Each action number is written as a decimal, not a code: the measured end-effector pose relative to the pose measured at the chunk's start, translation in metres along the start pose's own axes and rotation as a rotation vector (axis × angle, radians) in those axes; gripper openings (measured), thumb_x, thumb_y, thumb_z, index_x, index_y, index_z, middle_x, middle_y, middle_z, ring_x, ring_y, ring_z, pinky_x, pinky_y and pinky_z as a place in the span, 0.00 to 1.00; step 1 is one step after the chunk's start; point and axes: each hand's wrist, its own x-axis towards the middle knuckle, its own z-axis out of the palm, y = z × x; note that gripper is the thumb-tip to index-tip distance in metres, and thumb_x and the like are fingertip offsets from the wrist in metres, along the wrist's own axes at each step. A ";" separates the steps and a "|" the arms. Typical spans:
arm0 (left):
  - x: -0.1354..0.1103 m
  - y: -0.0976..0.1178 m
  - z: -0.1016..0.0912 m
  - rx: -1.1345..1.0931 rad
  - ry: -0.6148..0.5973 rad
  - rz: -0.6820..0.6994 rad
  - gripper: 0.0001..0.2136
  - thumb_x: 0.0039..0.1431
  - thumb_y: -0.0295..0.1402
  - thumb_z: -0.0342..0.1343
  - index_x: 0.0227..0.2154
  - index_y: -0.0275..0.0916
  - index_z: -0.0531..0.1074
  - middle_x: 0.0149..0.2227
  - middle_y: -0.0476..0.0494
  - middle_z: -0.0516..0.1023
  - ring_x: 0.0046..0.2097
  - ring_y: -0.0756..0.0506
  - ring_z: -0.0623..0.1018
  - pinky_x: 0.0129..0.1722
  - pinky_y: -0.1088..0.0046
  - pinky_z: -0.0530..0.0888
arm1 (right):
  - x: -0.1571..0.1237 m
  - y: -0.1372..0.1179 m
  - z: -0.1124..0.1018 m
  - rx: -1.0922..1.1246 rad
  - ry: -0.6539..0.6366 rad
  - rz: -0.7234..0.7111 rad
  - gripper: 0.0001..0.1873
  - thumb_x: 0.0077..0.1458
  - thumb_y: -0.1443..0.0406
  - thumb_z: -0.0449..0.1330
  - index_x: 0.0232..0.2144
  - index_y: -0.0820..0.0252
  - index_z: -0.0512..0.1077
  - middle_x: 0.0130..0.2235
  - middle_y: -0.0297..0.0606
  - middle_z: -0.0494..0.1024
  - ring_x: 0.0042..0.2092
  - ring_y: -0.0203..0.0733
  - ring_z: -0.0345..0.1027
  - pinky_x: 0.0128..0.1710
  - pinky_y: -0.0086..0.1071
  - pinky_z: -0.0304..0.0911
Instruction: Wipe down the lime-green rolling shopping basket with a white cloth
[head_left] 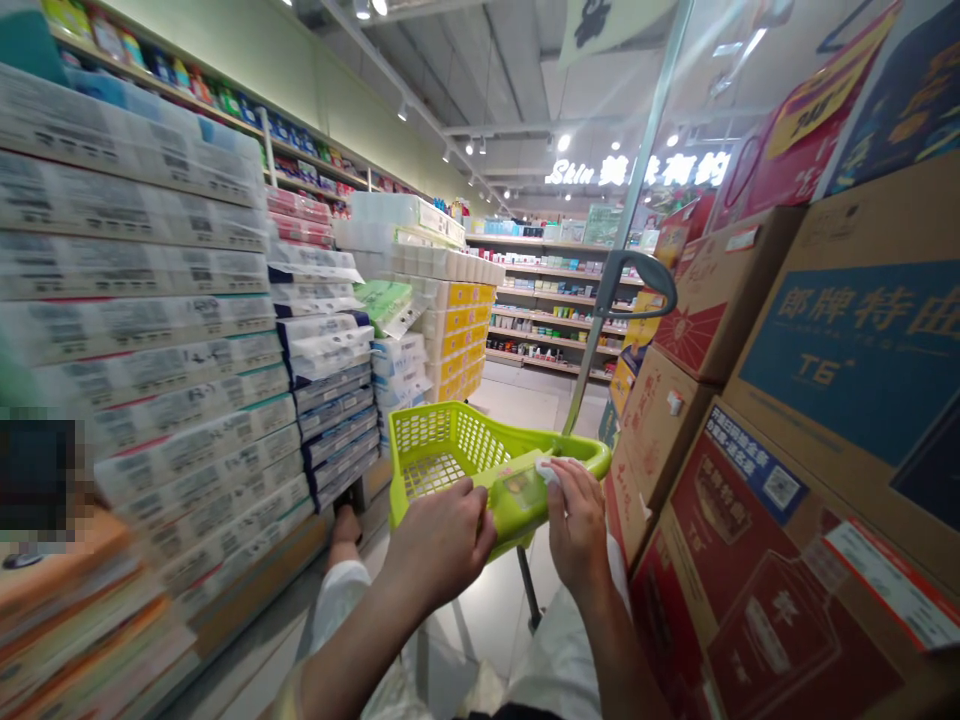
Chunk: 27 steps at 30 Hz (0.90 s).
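A lime-green plastic shopping basket cart (514, 525) stands in front of me, its mesh basket facing away. My left hand (448, 535) is closed round the near rim of the cart, left of a clear panel. In my right hand (577, 515) is a crumpled white tissue (546, 470), pinched by the fingers against the top of the cart's near end. A grey loop handle (636, 285) on a long metal pole rises from the cart's right side. No goods show inside the visible part of the basket.
Tall stacks of wrapped tissue packs (150, 260) line the left side. Large cardboard boxes (847, 230) are piled close on the right. Stocked shelves (555, 290) stand at the back, beyond a pale tiled floor (517, 385). My legs are below the cart.
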 end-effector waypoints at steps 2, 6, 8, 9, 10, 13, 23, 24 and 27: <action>0.000 0.000 0.002 0.005 0.012 0.003 0.13 0.63 0.36 0.39 0.34 0.40 0.68 0.34 0.44 0.74 0.35 0.43 0.77 0.32 0.67 0.68 | -0.005 -0.009 0.001 -0.027 -0.038 -0.021 0.17 0.63 0.64 0.47 0.50 0.57 0.69 0.51 0.43 0.72 0.58 0.49 0.58 0.59 0.51 0.53; -0.001 -0.001 0.003 0.004 0.018 0.020 0.13 0.64 0.36 0.39 0.35 0.40 0.68 0.35 0.44 0.74 0.35 0.43 0.76 0.32 0.68 0.67 | -0.019 -0.041 0.002 -0.004 -0.168 -0.150 0.18 0.61 0.67 0.51 0.52 0.53 0.67 0.53 0.39 0.71 0.60 0.47 0.57 0.63 0.49 0.46; -0.002 -0.002 0.002 0.005 0.016 0.026 0.13 0.64 0.36 0.39 0.35 0.40 0.68 0.35 0.44 0.74 0.35 0.43 0.76 0.31 0.68 0.67 | -0.019 -0.042 0.001 0.029 -0.180 -0.188 0.17 0.61 0.67 0.51 0.51 0.52 0.68 0.52 0.37 0.72 0.59 0.45 0.59 0.63 0.48 0.46; -0.002 -0.002 0.002 0.008 0.014 0.025 0.13 0.64 0.36 0.39 0.35 0.40 0.69 0.35 0.44 0.74 0.35 0.43 0.76 0.31 0.68 0.67 | -0.017 -0.037 0.001 0.045 -0.164 -0.184 0.17 0.61 0.67 0.50 0.50 0.52 0.69 0.52 0.37 0.73 0.58 0.44 0.60 0.62 0.47 0.47; -0.002 -0.002 0.001 0.011 0.011 0.022 0.13 0.64 0.36 0.39 0.35 0.40 0.69 0.35 0.44 0.74 0.35 0.43 0.76 0.31 0.68 0.67 | -0.013 -0.028 0.000 0.054 -0.133 -0.160 0.16 0.62 0.67 0.49 0.49 0.53 0.70 0.50 0.38 0.74 0.57 0.44 0.61 0.61 0.47 0.49; -0.002 -0.001 0.000 0.016 0.007 0.015 0.13 0.64 0.36 0.39 0.35 0.40 0.69 0.34 0.44 0.73 0.34 0.44 0.76 0.31 0.69 0.66 | -0.001 0.003 -0.002 0.037 -0.008 -0.008 0.16 0.64 0.64 0.47 0.46 0.57 0.71 0.48 0.41 0.75 0.55 0.46 0.63 0.59 0.48 0.53; -0.002 -0.001 0.003 0.023 0.034 0.026 0.14 0.64 0.36 0.39 0.34 0.40 0.69 0.34 0.44 0.73 0.34 0.44 0.76 0.31 0.69 0.66 | -0.015 -0.041 -0.002 0.042 -0.193 -0.152 0.17 0.62 0.65 0.50 0.51 0.52 0.69 0.53 0.39 0.72 0.59 0.46 0.58 0.63 0.49 0.46; -0.002 -0.002 0.003 0.025 0.033 0.027 0.14 0.64 0.36 0.39 0.34 0.40 0.69 0.34 0.44 0.73 0.34 0.44 0.76 0.31 0.69 0.67 | -0.012 -0.039 -0.003 0.045 -0.197 -0.151 0.16 0.62 0.65 0.50 0.50 0.52 0.70 0.52 0.38 0.73 0.58 0.45 0.60 0.63 0.48 0.47; -0.003 -0.002 0.001 0.034 0.027 0.031 0.13 0.64 0.36 0.39 0.34 0.40 0.69 0.34 0.44 0.73 0.34 0.44 0.76 0.31 0.68 0.67 | 0.005 -0.015 -0.005 0.031 -0.144 -0.047 0.15 0.64 0.63 0.48 0.46 0.55 0.72 0.49 0.39 0.75 0.55 0.45 0.64 0.60 0.47 0.52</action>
